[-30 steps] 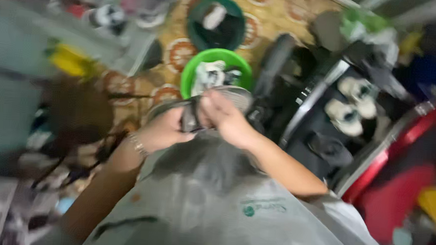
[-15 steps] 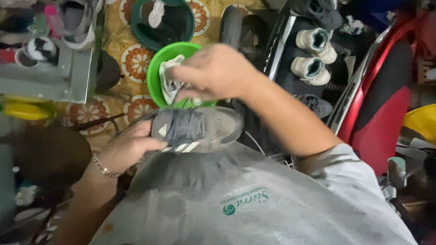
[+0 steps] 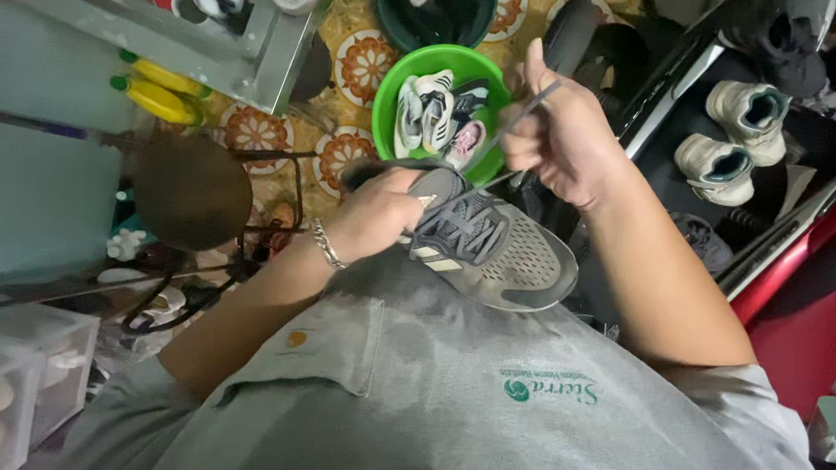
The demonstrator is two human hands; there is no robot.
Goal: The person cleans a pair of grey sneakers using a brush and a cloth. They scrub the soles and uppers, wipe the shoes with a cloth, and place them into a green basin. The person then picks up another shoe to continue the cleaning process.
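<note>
The grey sneaker [image 3: 494, 248] rested on the person's grey-shirted chest, its heel end gripped by the closed left hand [image 3: 376, 214]. Above and right of it, the right hand [image 3: 561, 142] was fisted around a grey lace [image 3: 514, 126], pulled taut over the green basin [image 3: 397, 96] of shoes.

Location: a small shoe-cleaning or shoe-repair workroom.

We saw footwear throughout the cramped space: sneakers soaking in a green basin [image 3: 392, 91], a second dark green basin [image 3: 391, 24] beside it, white sneakers [image 3: 728, 137] on a dark rack, and shoes in clear storage boxes [image 3: 10, 385]. Yellow bottles [image 3: 158, 93] lay on a patterned floor [image 3: 346, 155].
</note>
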